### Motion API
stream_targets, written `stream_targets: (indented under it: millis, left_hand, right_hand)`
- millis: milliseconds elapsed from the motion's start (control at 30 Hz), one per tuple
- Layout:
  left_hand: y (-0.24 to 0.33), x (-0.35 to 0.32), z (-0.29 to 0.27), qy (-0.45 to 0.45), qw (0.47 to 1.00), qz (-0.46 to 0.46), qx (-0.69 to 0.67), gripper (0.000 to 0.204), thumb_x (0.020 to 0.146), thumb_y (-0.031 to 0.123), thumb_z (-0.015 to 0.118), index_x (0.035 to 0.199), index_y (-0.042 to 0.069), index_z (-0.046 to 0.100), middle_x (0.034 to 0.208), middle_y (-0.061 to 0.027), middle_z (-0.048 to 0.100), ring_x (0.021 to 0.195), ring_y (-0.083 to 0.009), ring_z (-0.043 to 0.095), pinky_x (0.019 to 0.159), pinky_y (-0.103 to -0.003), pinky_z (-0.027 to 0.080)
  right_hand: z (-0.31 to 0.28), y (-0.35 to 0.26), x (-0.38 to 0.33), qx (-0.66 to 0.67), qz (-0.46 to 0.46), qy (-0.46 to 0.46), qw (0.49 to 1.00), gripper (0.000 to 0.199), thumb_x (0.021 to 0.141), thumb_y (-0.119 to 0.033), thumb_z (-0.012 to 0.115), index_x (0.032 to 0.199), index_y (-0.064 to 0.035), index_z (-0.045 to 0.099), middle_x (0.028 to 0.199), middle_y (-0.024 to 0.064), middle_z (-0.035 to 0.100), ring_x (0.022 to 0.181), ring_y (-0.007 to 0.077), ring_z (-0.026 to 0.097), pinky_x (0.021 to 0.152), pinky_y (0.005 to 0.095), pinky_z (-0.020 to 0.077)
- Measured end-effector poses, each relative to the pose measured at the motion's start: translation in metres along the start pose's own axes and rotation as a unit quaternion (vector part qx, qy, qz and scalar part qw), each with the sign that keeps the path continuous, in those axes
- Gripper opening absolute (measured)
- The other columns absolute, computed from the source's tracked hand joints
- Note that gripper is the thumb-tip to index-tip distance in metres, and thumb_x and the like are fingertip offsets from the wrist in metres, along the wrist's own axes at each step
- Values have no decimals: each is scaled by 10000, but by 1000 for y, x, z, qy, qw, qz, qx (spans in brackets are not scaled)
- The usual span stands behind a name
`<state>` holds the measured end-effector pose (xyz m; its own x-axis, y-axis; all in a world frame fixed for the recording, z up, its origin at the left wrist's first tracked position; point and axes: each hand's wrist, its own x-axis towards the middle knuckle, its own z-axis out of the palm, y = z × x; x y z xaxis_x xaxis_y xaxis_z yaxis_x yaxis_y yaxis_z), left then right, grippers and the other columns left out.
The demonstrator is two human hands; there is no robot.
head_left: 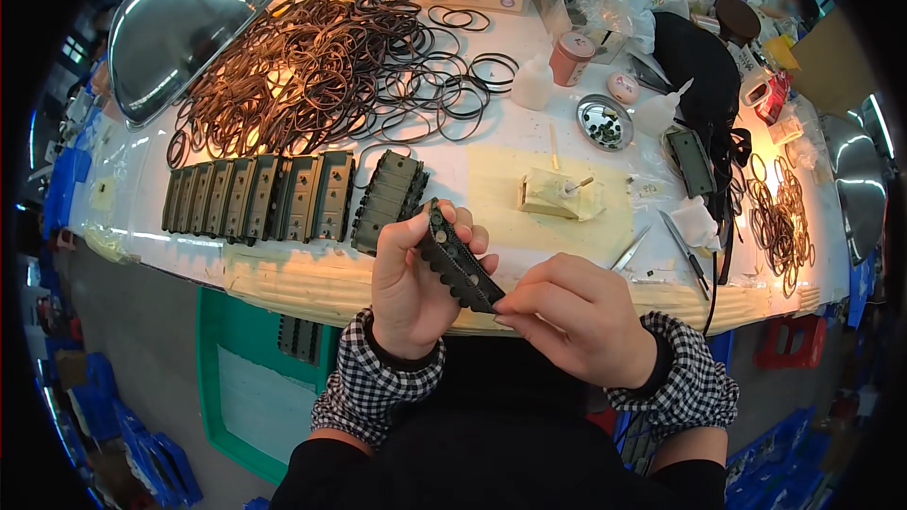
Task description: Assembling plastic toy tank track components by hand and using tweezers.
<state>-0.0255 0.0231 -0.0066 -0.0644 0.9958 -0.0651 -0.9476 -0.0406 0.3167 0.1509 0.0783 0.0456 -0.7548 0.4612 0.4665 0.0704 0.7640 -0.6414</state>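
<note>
My left hand (416, 288) is closed around a dark green toy tank chassis (458, 260), tilted so its wheeled side faces up. Round wheels line that side, and a black toothed rubber track appears to run along them. At the chassis's lower right end, my right hand (581, 316) pinches the track with thumb and fingers; the fingertips hide the exact grip. Just left of my left hand stands another green chassis (387, 198). Beyond it, several more chassis (255, 196) stand side by side in a row along the table's near edge.
A large heap of black rubber tracks (283, 76) covers the back left, beside a shiny metal tray (184, 28). A taped block (557, 194), a small round dish (605, 123), tweezers (631, 247) and a dark pen-like tool (688, 255) lie to the right. Below the table sits a green bin (210, 368).
</note>
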Motion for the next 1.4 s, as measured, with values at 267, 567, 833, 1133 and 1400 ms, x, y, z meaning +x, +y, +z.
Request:
stream_targets:
  millis: [267,567,833,1133,1400]
  left_hand:
    - [2,2,-4,-24,999,-13,-30,210,933,256,490,993,57,511,901,-44,494,889,-184,512,821,-367,556]
    - [5,4,2,14,1000,0,-4,209,950,233,483,1031,46,529,907,-49,499,866,-183,515,835,-357,550]
    - [8,7,4,4,1000,22,9,204,950,215,483,1045,44,540,900,-46,502,848,-182,513,813,-346,534]
    - [6,8,6,15,1000,19,-14,182,940,237,516,999,67,548,885,-41,539,843,-179,534,797,-343,488]
    - [-1,10,6,-1,991,-8,-132,188,946,242,516,1027,79,562,920,-32,541,878,-175,536,829,-335,512]
  right_hand:
    - [-4,5,1,36,24,-18,999,145,746,-58,742,874,-78,675,775,34,583,688,212,591,564,315,473]
    - [-4,10,7,1,-14,-52,999,176,750,-57,728,859,-54,590,816,65,533,750,244,565,641,336,471]
    - [-4,12,-2,-159,-101,-57,980,168,725,-74,676,863,-21,598,809,61,524,734,211,558,635,317,476]
    - [1,13,-10,-176,-133,-1,975,183,706,-80,696,853,10,635,826,69,562,726,214,574,616,316,492]
    - [9,10,-9,-14,-45,84,995,238,643,26,783,832,-54,664,728,49,563,600,178,553,517,297,440]
